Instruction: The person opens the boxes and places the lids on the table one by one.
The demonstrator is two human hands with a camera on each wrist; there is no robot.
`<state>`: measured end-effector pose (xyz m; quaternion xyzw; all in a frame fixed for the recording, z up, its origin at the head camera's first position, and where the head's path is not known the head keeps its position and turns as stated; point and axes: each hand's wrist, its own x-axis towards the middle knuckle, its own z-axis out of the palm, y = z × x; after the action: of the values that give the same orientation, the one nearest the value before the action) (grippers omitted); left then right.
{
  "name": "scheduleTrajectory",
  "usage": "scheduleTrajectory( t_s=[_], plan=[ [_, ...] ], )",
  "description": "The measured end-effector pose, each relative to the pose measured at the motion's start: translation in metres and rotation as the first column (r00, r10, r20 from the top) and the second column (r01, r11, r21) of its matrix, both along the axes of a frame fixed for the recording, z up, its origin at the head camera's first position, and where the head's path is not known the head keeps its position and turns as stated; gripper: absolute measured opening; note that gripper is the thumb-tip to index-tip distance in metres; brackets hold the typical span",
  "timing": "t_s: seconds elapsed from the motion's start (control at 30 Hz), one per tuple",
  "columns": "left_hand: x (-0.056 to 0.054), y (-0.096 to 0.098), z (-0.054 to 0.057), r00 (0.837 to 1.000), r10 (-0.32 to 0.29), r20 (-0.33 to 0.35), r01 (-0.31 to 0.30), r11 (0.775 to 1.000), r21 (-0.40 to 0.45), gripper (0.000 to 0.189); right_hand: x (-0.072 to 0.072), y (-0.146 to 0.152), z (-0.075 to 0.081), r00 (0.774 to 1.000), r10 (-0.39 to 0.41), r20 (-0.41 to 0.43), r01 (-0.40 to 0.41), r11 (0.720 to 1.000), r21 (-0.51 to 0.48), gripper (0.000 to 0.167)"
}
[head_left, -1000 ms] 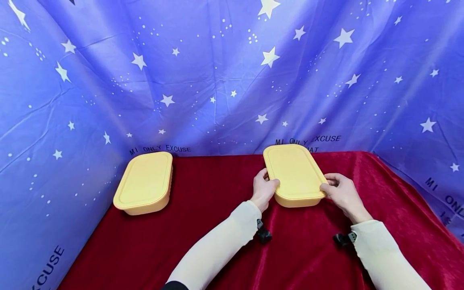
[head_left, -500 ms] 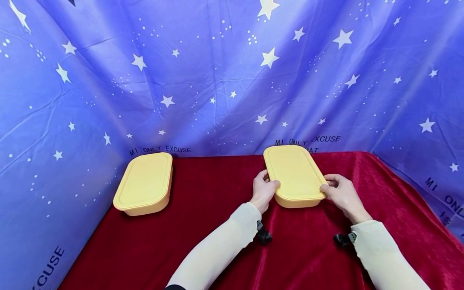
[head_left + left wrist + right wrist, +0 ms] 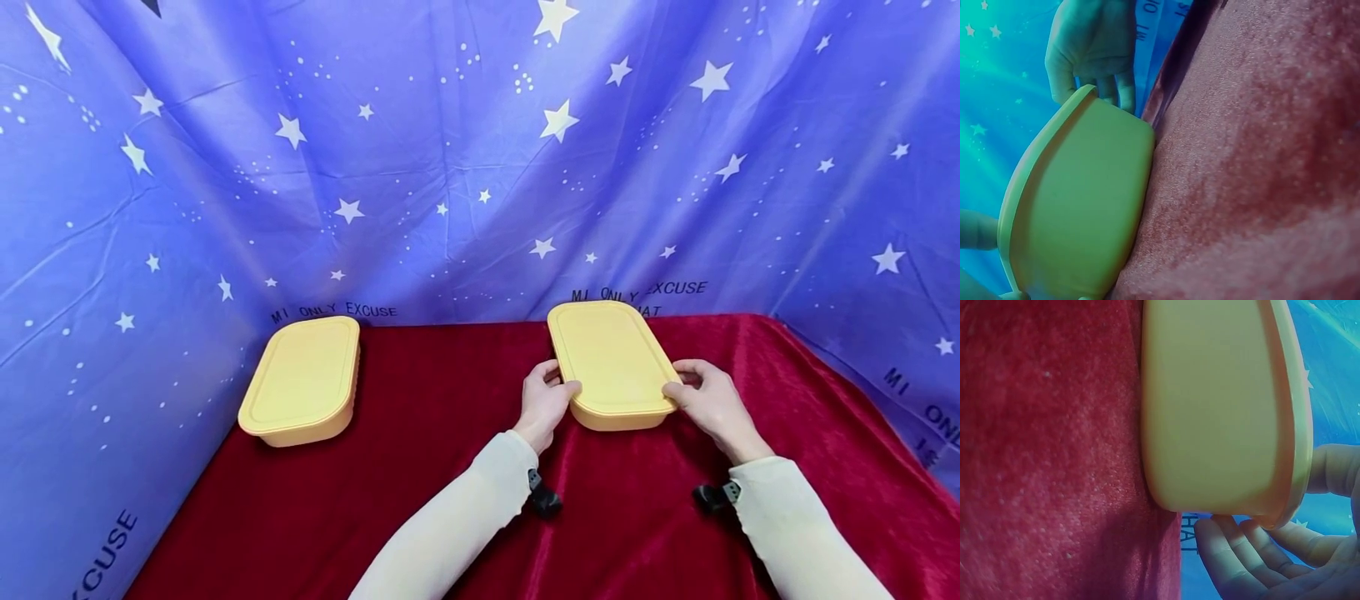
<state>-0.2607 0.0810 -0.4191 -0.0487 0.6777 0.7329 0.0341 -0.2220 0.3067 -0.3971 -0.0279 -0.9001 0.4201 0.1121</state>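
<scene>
A yellow lidded food container (image 3: 615, 354) lies flat on the red cloth, right of centre in the head view. My left hand (image 3: 546, 407) holds its left side near the front corner, thumb on the lid's edge. On the opposite side my right hand (image 3: 714, 407) pinches the lid's rim, thumb on top and fingers below. The right wrist view shows several fingers (image 3: 1235, 556) under the rim at the container's side wall. In the left wrist view the container's front wall (image 3: 1085, 200) stands between both hands. The lid sits on the container; its contents are hidden.
A second yellow lidded container (image 3: 303, 375) stands at the left of the red velvet cloth (image 3: 435, 400), near the curtain. A blue curtain (image 3: 450, 150) with white stars encloses the back and sides. Small black devices (image 3: 546, 496) are strapped at both wrists.
My left hand has slid slightly toward me along the container's left edge. The right hand and both containers stay nearly where they were.
</scene>
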Motion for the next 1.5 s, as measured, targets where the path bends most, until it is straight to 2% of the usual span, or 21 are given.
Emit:
scheduleTrajectory(
  t_s=[0.4, 0.83, 1.07, 1.5],
  plan=[
    [0.0019, -0.0030, -0.0068, 1.000, -0.012, -0.001, 0.012, 1.000, 0.012, 0.046, -0.0017, -0.0024, 0.0006, 0.999, 0.004, 0.043, -0.007, 0.998, 0.066, 0.051],
    [0.0041, -0.0022, -0.0073, 1.000, -0.007, -0.023, 0.007, 0.999, 0.038, 0.045, -0.0018, -0.0045, 0.0027, 0.999, 0.016, 0.036, -0.018, 0.998, 0.065, 0.053],
    [0.0043, 0.0019, -0.0078, 0.999, -0.027, -0.046, 0.031, 0.996, 0.084, 0.047, 0.0008, -0.0008, 0.0043, 1.000, 0.012, 0.004, -0.012, 0.997, 0.076, 0.051],
    [0.0068, -0.0011, -0.0083, 0.999, -0.031, -0.036, 0.033, 0.996, 0.078, 0.049, 0.0001, -0.0030, 0.0001, 1.000, 0.009, 0.022, -0.010, 0.998, 0.062, 0.054]
  ],
)
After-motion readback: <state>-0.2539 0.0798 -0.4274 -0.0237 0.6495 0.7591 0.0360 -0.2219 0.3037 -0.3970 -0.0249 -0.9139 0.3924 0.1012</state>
